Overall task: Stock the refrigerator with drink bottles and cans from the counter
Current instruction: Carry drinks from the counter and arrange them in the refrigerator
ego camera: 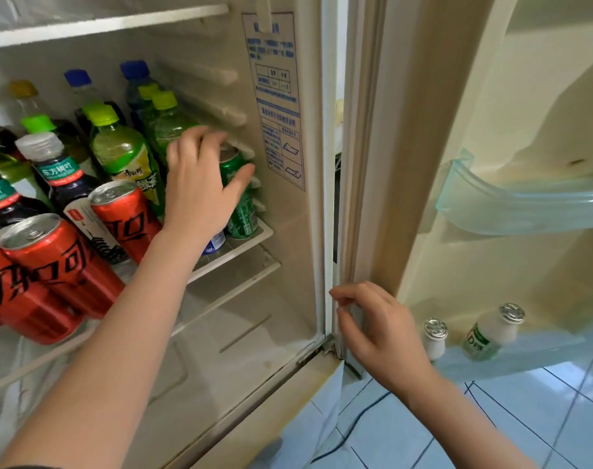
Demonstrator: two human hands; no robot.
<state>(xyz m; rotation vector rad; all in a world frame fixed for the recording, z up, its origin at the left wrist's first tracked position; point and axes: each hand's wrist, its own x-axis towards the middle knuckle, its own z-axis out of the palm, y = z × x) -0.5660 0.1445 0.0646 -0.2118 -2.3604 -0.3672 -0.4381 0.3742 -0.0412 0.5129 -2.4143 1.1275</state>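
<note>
The refrigerator stands open, and its middle shelf (254,239) is packed with drinks. My left hand (200,184) reaches in at the shelf's right end and wraps around a green can (242,211) that stands upright there. A blue-labelled can (214,243) shows just below my wrist. Red cans (126,211) and dark tea bottles (63,184) fill the front left, with green tea bottles (122,154) behind them. My right hand (376,323) hovers by the lower door seal, fingers loosely curled, holding nothing.
The open door (491,164) swings to the right, with a clear door rack (525,204) and two small white bottles (491,330) in the bottom rack. A lower glass shelf (220,299) lies under the stocked one. Blue floor tiles (457,428) and a dark cable (352,428) are below.
</note>
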